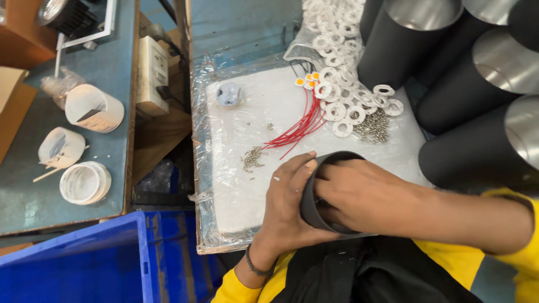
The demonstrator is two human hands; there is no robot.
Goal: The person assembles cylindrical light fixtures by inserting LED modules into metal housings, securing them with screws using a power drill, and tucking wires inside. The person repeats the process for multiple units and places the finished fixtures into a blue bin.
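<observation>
My left hand [286, 196] wraps around the outside of a black cylindrical housing [310, 203] held just above the near edge of a white foam pad [264, 112]. My right hand [359, 193] reaches into the housing's open mouth, its fingertips hidden inside. A bundle of red wires [300, 126] with small orange-and-white chips lies on the pad beyond my hands. To its right sits a heap of white plastic rings [342, 106] and a pile of small screws [373, 126]. A second small pile of screws [252, 158] lies left of my left hand.
Several tall black cylinders with metal liners [477, 73] stand at the right. A round white disc [228, 93] rests on the pad's far left. White paper cups [92, 108] sit on the blue-grey table at left, near a switch box [151, 73]. A blue crate [84, 264] is at bottom left.
</observation>
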